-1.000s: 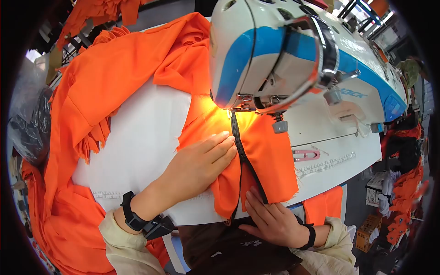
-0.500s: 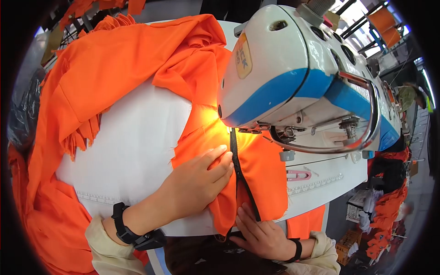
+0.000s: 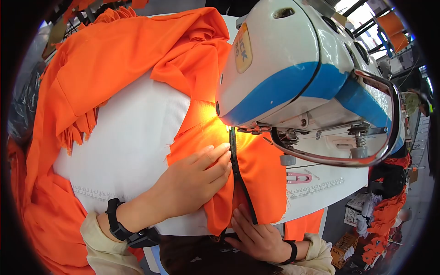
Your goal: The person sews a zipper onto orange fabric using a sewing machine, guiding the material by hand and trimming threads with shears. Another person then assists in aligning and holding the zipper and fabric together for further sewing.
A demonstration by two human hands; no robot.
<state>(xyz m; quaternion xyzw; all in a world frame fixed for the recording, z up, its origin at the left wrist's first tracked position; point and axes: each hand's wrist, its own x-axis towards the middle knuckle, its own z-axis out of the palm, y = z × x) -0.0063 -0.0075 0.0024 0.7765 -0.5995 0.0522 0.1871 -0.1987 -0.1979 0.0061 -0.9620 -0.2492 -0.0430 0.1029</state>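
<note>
Orange fabric (image 3: 263, 183) lies under the head of a white and blue sewing machine (image 3: 275, 50), lit by its lamp. Down the fabric runs a black zipper (image 3: 234, 153), which parts into two edges toward the front. My left hand (image 3: 192, 181) rests flat on the fabric just left of the zipper, fingers stretched out and fingertips near its teeth. At the table's front edge, my right hand (image 3: 256, 238) has its fingers extended against the lower fabric, between the parted edges. Its thumb stands apart from the fingers. The needle area is mostly hidden by the machine head.
A large heap of orange cloth (image 3: 110, 59) covers the left and back of the white table (image 3: 128, 123). Right of the work are a pink snips-like tool (image 3: 299, 178) and a ruler strip (image 3: 321, 187). Beyond stands an orange crate (image 3: 343, 250) on the floor.
The view has shifted slightly, so the machine head looks larger and further right. Both hands keep almost the same place on the fabric, the right one a little further left in view.
</note>
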